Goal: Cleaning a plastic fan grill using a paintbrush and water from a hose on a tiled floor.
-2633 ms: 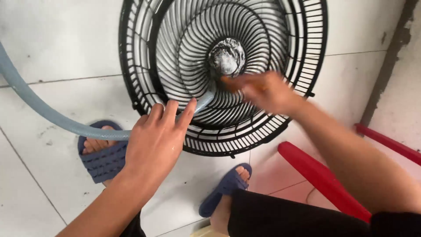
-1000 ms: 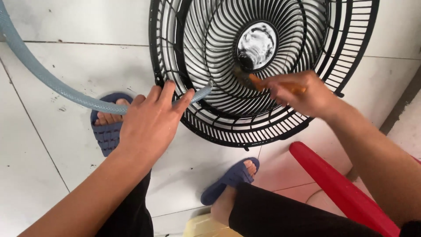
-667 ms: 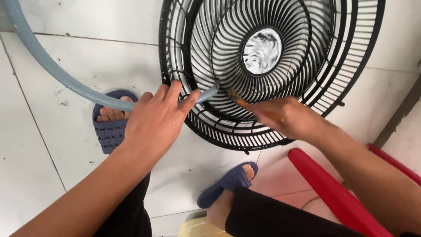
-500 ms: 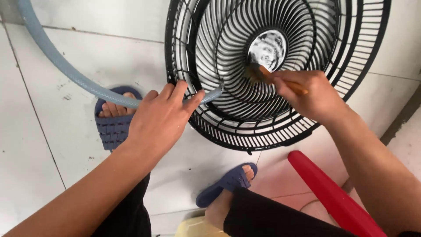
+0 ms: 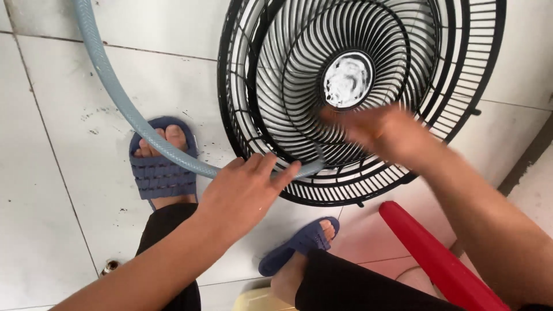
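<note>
A home washing area: a wet white tiled floor (image 5: 52,190), a water hose (image 5: 115,98), a soapy fan grille (image 5: 271,86), and slippers (image 5: 161,173).

Both bare forearms reach forward from the bottom of the frame toward the fan grille (image 5: 357,98), the landmark here. The left hand (image 5: 245,193), palm down and sharply in focus, sits at the grille's near lower rim, fingers (image 5: 271,167) extended side by side and pointing up toward the rim, wrist straight, forearm running back to the lower left. The right hand (image 5: 383,132) hovers over the grille just below its hub (motion blur smears its outline, so the grip cannot be read), its forearm angling back to the lower right. The two hands are apart, the left nearer the rim, the right farther in.
</note>
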